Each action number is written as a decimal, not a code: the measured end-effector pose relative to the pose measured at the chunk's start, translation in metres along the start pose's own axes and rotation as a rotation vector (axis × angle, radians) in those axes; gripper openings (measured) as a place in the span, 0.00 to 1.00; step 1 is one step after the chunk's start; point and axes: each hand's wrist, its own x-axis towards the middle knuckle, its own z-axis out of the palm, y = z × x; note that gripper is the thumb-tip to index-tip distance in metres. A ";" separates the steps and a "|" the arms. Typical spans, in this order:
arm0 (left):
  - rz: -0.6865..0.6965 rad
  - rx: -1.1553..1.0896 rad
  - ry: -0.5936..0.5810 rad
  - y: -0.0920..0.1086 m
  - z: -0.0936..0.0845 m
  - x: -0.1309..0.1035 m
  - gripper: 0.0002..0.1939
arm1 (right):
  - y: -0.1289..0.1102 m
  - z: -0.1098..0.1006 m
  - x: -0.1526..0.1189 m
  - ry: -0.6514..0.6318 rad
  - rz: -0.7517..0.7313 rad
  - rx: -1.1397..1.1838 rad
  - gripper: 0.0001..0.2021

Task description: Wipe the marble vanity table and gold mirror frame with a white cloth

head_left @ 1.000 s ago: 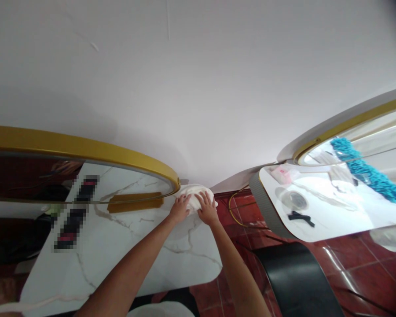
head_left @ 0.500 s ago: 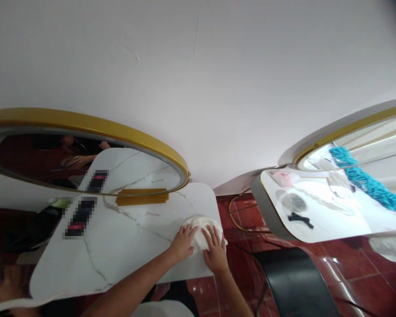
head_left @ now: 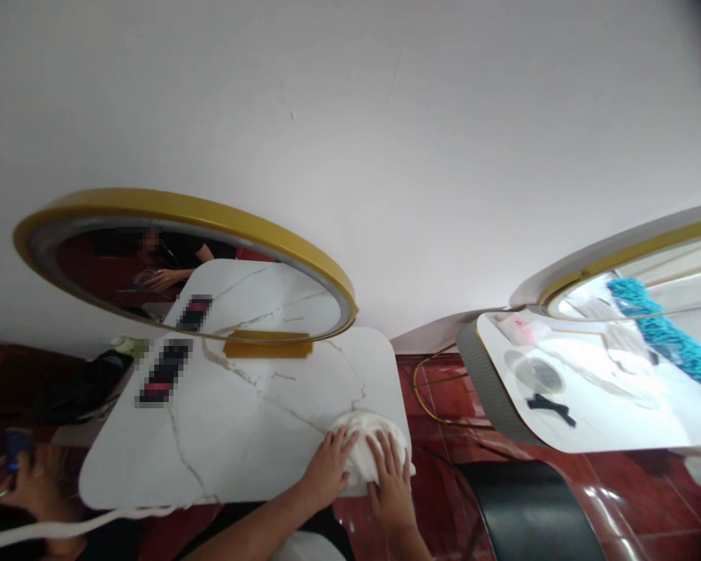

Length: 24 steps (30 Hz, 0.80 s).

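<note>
A soft white lump (head_left: 359,425), like a bunched cloth, lies at the front right corner of the white marble-patterned table (head_left: 239,436). I cannot make out its exact kind. My left hand (head_left: 329,467) rests on its left side, fingers slightly bent and apart. On its right side my right hand (head_left: 390,483) lies with the fingers spread over the top. Both hands touch the lump from above, hiding part of it.
A gold-framed mirror (head_left: 210,209) hangs over the table, above a golden strip (head_left: 269,347). A pixelated dark object (head_left: 164,372) lies left. Another person's hand (head_left: 38,487) holds a phone (head_left: 19,450). Right stand a second table (head_left: 607,425) and a black chair (head_left: 531,510).
Both hands and the white lump have come closer to the table's front edge. My view has turned a little left, so the scene sits further right.
</note>
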 end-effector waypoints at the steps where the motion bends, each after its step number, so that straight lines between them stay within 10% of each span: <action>1: -0.008 -0.008 0.021 -0.002 -0.001 0.003 0.44 | 0.001 -0.001 0.007 0.000 -0.015 -0.003 0.37; 24: -0.071 0.108 0.381 -0.071 -0.113 0.140 0.35 | -0.006 -0.019 0.229 0.087 -0.022 -0.097 0.37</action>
